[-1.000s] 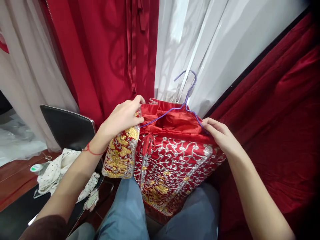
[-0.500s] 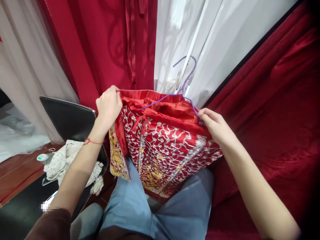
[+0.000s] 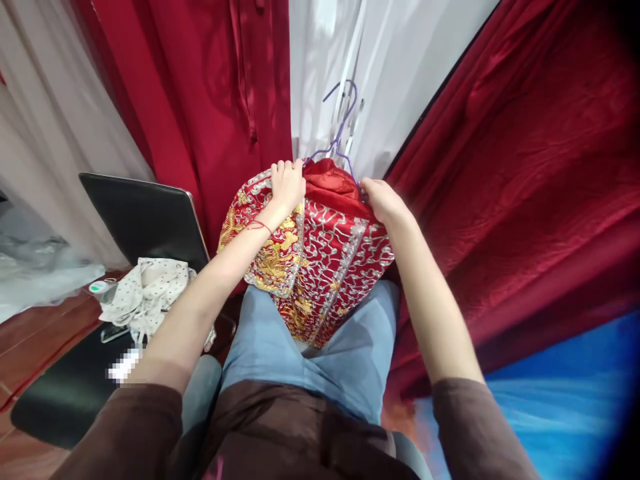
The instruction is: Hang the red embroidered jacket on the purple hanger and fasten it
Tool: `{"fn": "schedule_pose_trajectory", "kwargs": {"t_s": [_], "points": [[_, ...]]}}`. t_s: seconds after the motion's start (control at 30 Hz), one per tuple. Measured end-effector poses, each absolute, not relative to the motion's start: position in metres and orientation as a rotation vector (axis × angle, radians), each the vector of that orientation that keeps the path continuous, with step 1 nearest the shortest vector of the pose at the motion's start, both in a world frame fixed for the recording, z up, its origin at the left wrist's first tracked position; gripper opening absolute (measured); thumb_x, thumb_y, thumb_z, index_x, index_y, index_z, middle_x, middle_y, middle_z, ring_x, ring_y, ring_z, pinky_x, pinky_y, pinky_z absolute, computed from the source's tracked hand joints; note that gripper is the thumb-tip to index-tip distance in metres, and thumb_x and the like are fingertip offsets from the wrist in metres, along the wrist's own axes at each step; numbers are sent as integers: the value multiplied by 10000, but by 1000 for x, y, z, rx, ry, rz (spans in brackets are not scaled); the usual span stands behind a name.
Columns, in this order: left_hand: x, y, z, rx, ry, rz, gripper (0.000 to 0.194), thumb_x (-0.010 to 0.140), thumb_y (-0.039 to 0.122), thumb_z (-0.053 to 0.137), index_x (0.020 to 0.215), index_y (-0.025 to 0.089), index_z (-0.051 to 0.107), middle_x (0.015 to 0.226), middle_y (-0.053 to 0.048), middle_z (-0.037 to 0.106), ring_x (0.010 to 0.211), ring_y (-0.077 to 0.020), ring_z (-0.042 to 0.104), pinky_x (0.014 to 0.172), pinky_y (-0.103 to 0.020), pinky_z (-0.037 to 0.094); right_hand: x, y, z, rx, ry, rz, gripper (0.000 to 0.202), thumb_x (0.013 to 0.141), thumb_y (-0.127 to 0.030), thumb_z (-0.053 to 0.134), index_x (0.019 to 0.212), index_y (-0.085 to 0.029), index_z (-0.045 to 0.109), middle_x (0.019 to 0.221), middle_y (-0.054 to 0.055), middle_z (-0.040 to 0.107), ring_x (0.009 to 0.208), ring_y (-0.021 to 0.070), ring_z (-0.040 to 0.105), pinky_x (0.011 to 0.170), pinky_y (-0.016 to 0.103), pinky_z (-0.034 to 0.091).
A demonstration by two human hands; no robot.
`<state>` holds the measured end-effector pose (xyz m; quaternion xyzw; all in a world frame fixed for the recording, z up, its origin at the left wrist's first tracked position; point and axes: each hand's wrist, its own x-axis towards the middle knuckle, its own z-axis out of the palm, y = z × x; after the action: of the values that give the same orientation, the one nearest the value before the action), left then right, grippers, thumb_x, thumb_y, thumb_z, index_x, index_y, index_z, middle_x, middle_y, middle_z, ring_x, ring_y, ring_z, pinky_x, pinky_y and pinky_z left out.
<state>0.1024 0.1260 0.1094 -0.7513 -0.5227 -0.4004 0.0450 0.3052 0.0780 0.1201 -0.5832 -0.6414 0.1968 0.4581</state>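
A red skirt point(image 3: 330, 233) with silver and gold embroidery hangs in front of my knees, its red lining showing at the waist. My left hand point(image 3: 289, 185) is closed on the waist edge at the left, where a gold-embroidered panel point(image 3: 273, 257) lies folded over the front. At the right end of the waist, my right hand point(image 3: 383, 200) pinches the cloth beside the arm of a purple hanger point(image 3: 345, 120). The hanger's hook points up with nothing on it, and its lower part is hidden inside the skirt and behind my fingers.
On my left stands a black chair point(image 3: 145, 217) with a dotted white cloth point(image 3: 150, 293) on its seat. Red curtains point(image 3: 520, 173) and a white curtain point(image 3: 320, 60) hang ahead and to the right. Blue fabric point(image 3: 565, 400) lies at lower right.
My left hand has moved rightward and brought the left side panel over the skirt's front. Both hands are now closer together, and the hanger shows nearer the left hand.
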Motion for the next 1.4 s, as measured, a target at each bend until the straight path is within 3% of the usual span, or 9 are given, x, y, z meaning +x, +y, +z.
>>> {"fn": "schedule_pose_trajectory", "kwargs": {"t_s": [0.1, 0.23, 0.43, 0.6, 0.77, 1.03, 1.2, 1.4], "points": [[96, 126, 105, -2259, -1553, -1185, 374, 915, 240, 458, 1264, 137, 545, 1331, -216, 550, 1348, -366, 414, 1101, -554, 275, 300, 78, 120, -1359, -1338, 757, 191, 827, -306, 536, 666, -207, 512, 578, 9, 511, 617, 165, 481, 645, 308, 448], [76, 134, 99, -2278, -1547, -1115, 343, 973, 216, 347, 1240, 117, 537, 1233, -206, 615, 1227, -291, 537, 1079, -472, 322, 296, 77, 122, -1292, -1182, 925, 214, 812, -218, 538, 609, -209, 473, 526, -23, 456, 567, 132, 427, 625, 278, 418], [61, 134, 81, -2198, -1503, -1180, 384, 1043, 419, 285, 1140, 161, 554, 1168, -146, 663, 1111, -232, 584, 1006, -389, 383, 303, 80, 126, -1316, -1196, 985, 153, 787, -186, 541, 645, -215, 491, 552, -24, 513, 576, 134, 463, 627, 263, 440], [65, 133, 75, -2089, -1542, -1150, 459, 1047, 429, 228, 1151, 153, 580, 1157, -161, 666, 1147, -276, 586, 1013, -411, 379, 303, 94, 121, -1484, -1238, 765, 144, 786, -156, 544, 652, -196, 515, 569, -32, 511, 557, 119, 460, 579, 242, 400], [64, 136, 82, -2053, -1553, -966, 455, 1049, 370, 221, 1190, 142, 588, 1167, -190, 658, 1135, -318, 605, 977, -413, 392, 320, 103, 130, -1504, -1207, 546, 234, 816, -150, 555, 646, -213, 407, 538, -75, 384, 519, 90, 351, 545, 219, 332], [42, 131, 94, -2098, -1512, -772, 420, 1050, 345, 257, 1203, 131, 584, 1160, -182, 659, 1080, -300, 636, 927, -368, 418, 359, 105, 150, -1465, -1572, -49, 184, 839, -211, 581, 702, -220, 460, 630, -36, 471, 661, 145, 455, 755, 285, 420], [44, 117, 99, -2141, -1526, -721, 418, 1052, 332, 251, 1210, 112, 569, 1172, -197, 657, 1059, -305, 653, 898, -371, 429, 366, 82, 123, -1442, -1686, 389, 249, 839, -309, 645, 689, -202, 477, 630, -41, 517, 605, 113, 464, 637, 246, 424], [29, 103, 116, -2188, -1483, -683, 406, 1044, 354, 287, 1198, 113, 575, 1164, -182, 677, 1044, -291, 663, 899, -372, 448, 359, 42, 144, -1574, -1653, 1039, 150, 744, -277, 777, 763, -162, 683, 638, 35, 679, 538, 151, 594, 519, 255, 494]]}}
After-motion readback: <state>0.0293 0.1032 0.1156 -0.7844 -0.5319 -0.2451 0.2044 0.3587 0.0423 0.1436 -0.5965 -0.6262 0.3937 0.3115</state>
